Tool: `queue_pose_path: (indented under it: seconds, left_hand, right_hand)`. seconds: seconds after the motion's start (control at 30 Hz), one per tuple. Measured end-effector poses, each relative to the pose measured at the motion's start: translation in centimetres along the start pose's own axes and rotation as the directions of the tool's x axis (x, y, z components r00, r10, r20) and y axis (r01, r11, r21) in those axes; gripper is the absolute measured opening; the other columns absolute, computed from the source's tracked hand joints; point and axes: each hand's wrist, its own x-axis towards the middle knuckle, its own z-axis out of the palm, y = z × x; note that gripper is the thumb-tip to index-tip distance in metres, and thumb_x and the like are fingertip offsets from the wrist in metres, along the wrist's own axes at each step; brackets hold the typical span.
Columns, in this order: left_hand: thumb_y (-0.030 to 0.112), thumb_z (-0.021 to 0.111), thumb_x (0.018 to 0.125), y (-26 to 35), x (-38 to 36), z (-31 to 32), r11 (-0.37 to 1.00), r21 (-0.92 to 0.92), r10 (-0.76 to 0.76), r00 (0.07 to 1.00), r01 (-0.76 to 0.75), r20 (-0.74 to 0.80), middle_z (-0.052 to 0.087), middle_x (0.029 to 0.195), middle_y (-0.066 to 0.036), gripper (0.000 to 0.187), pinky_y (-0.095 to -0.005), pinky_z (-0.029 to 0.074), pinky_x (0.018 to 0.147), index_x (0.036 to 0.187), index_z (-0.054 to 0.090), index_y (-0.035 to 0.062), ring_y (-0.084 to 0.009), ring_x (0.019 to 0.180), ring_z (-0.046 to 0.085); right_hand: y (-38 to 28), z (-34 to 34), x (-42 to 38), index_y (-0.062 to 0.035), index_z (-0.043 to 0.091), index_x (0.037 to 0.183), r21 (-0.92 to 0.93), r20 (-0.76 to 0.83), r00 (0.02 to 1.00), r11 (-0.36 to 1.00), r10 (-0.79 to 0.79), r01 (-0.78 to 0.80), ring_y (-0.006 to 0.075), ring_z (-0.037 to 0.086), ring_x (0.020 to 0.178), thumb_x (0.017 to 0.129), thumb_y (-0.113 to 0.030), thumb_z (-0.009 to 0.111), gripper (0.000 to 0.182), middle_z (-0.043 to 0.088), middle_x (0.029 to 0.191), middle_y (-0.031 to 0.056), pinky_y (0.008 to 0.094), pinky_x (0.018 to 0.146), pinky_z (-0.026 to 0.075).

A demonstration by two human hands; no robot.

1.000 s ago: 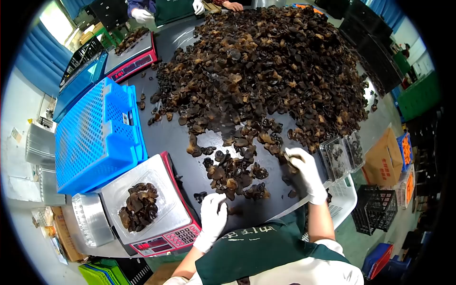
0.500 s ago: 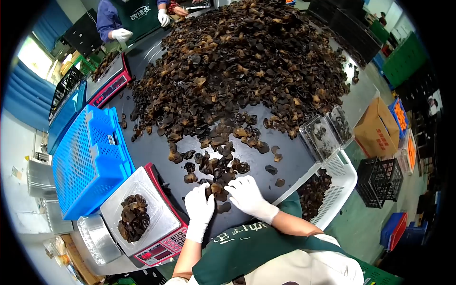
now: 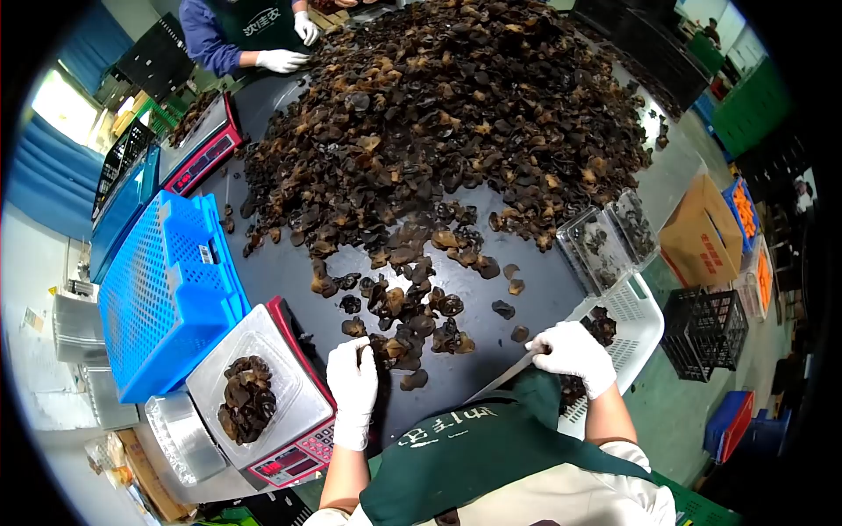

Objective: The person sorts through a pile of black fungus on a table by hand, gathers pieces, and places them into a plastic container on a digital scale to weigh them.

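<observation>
A large heap of dark brown wood ear mushrooms (image 3: 438,123) covers the table, with a small loose cluster of mushroom pieces (image 3: 403,346) in front of me. My left hand (image 3: 353,384), white-gloved, is at the left side of this cluster; its fingers are pressed together, and what they hold, if anything, is hidden. My right hand (image 3: 574,355), gloved too, is at the table's front edge beside a white basket (image 3: 645,329) containing more mushrooms. Its fingers are curled closed, their contents not visible. To my left, a scale (image 3: 307,359) bears a clear tray with a mushroom portion (image 3: 246,399).
A blue crate (image 3: 171,298) stands behind the scale, and stacked clear containers (image 3: 184,438) are beside it. An open clear box (image 3: 596,250) sits at the table's right edge. Across the table, a co-worker's gloved hand (image 3: 282,60) touches the heap near another scale (image 3: 206,158).
My right hand has moved right, from the loose cluster to the table edge by the basket. My left hand has shifted slightly left. The co-worker's hand has reached toward the heap.
</observation>
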Motion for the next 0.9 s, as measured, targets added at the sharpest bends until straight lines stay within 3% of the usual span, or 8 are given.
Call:
queue_pose_path:
  seconds: [0.03,0.1,0.17,0.3,0.57,0.77,0.83,0.9]
  left_hand:
    - [0.012,0.065,0.081,0.1,0.4,0.2,1.0,-0.009,0.012,1.0,-0.012,0.013,0.063,0.095,-0.012,0.021,-0.0396,0.047,0.083,0.102,0.065,0.0068,-0.0306,0.092,0.059]
    - [0.015,0.067,0.079,1.2,0.9,1.2,0.983,0.069,0.171,0.985,-0.168,-0.031,0.059,0.102,-0.014,0.022,-0.0437,0.044,0.088,0.1,0.064,0.0074,-0.0337,0.097,0.055]
    - [0.019,0.069,0.076,1.5,0.3,2.6,0.974,0.032,0.216,0.964,-0.223,0.152,0.058,0.108,-0.015,0.028,-0.0469,0.041,0.092,0.101,0.063,0.0092,-0.0352,0.106,0.052]
    - [0.016,0.068,0.077,2.7,-2.6,3.1,0.94,0.049,0.316,0.913,-0.339,0.26,0.057,0.115,-0.01,0.021,-0.0476,0.038,0.098,0.097,0.065,0.0135,-0.037,0.119,0.047]
    - [0.008,0.066,0.08,-0.4,-4.4,1.4,0.998,-0.038,0.043,0.999,-0.043,0.023,0.065,0.097,-0.008,0.019,-0.0404,0.042,0.094,0.098,0.067,0.0108,-0.03,0.105,0.056]
    - [0.007,0.065,0.078,-0.4,-5.4,1.8,0.993,-0.116,0.036,0.994,-0.024,0.102,0.063,0.093,-0.009,0.022,-0.0415,0.043,0.088,0.1,0.066,0.0086,-0.0307,0.097,0.057]
    - [0.007,0.067,0.075,0.1,-5.8,1.4,0.994,-0.069,0.092,0.99,-0.085,0.107,0.063,0.094,-0.01,0.03,-0.0425,0.044,0.087,0.105,0.063,0.0081,-0.033,0.096,0.057]
    - [0.007,0.068,0.074,0.8,-5.6,0.8,0.987,-0.15,0.076,0.995,-0.065,0.071,0.062,0.096,-0.011,0.032,-0.043,0.044,0.087,0.106,0.063,0.0076,-0.0336,0.097,0.057]
  right_hand:
    - [0.4,0.0,-0.7,-0.0112,0.073,0.088,-0.146,0.009,0.995,0.985,0.097,-0.095,0.0292,0.064,0.078,0.076,-0.028,0.063,0.024,0.069,0.081,0.0098,0.0409,0.073,0.051]
    - [0.4,1.2,-0.4,-0.0114,0.072,0.099,-0.042,-0.169,0.985,0.998,0.028,-0.036,0.0294,0.063,0.088,0.076,-0.032,0.064,0.031,0.068,0.09,0.0111,0.0401,0.077,0.05]
    - [0.5,4.7,1.1,-0.0087,0.065,0.116,0.006,-0.339,0.941,1.0,0.0,0.002,0.0354,0.053,0.112,0.073,-0.027,0.071,0.047,0.058,0.118,0.0166,0.041,0.093,0.044]
    - [-3.9,7.0,3.4,-0.0112,0.062,0.119,-0.078,-0.481,0.864,0.989,-0.149,0.127,0.0389,0.048,0.117,0.071,-0.02,0.072,0.05,0.051,0.128,0.0156,0.0471,0.101,0.037]
    - [-9.9,8.0,7.4,-0.0068,0.065,0.107,0.071,-0.45,0.787,0.862,-0.422,0.502,0.0281,0.061,0.092,0.073,-0.009,0.068,0.034,0.064,0.101,0.0086,0.0378,0.08,0.048]
    - [-11.3,10.8,10.6,-0.0062,0.057,0.123,-0.174,-0.456,0.757,0.881,-0.468,0.44,0.0247,0.054,0.089,0.072,-0.016,0.069,0.053,0.059,0.105,0.0079,0.039,0.083,0.039]
    - [-10.9,10.8,11.8,-0.0102,0.064,0.111,-0.168,-0.336,0.818,0.884,-0.467,0.436,0.0234,0.054,0.086,0.072,-0.017,0.069,0.039,0.06,0.093,0.0063,0.0398,0.079,0.037]
    - [-10.8,9.4,11.8,-0.0123,0.067,0.099,-0.093,-0.445,0.765,0.874,-0.465,0.477,0.0254,0.058,0.077,0.069,-0.015,0.069,0.03,0.063,0.083,0.0062,0.0386,0.074,0.042]
